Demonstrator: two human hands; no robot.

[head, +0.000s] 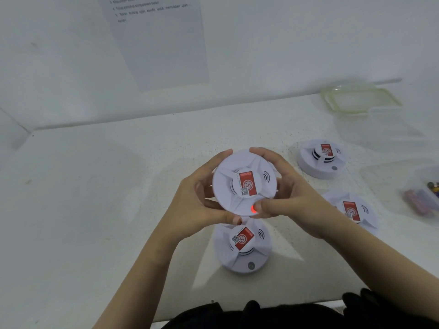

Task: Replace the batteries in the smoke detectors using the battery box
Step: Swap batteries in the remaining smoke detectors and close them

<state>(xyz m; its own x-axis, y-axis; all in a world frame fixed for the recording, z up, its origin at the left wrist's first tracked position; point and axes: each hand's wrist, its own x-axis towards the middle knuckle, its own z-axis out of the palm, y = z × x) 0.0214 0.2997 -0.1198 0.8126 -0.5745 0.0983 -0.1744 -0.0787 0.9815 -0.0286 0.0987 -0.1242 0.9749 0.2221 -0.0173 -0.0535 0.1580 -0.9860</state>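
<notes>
1. Dark clothing [285, 314] is showing at the bottom edge.
2. Left hand [202, 205] and right hand [287, 198] are clamping the held detector [244, 181] by its rim above the table [95, 210]; red light is glowing under the right thumb.
3. Looks light, rigid, smooth plastic; rim grip seems best.
4. Battery box [425, 193] is sitting far right.

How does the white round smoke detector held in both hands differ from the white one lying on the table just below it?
The held white round smoke detector is lifted off the white table, gripped by the left hand and right hand; the white round detector on the table rests untouched. The held one shows a red glow at the right thumb; the resting one's button is grey and unlit. Both carry a red and white centre sticker.
</notes>
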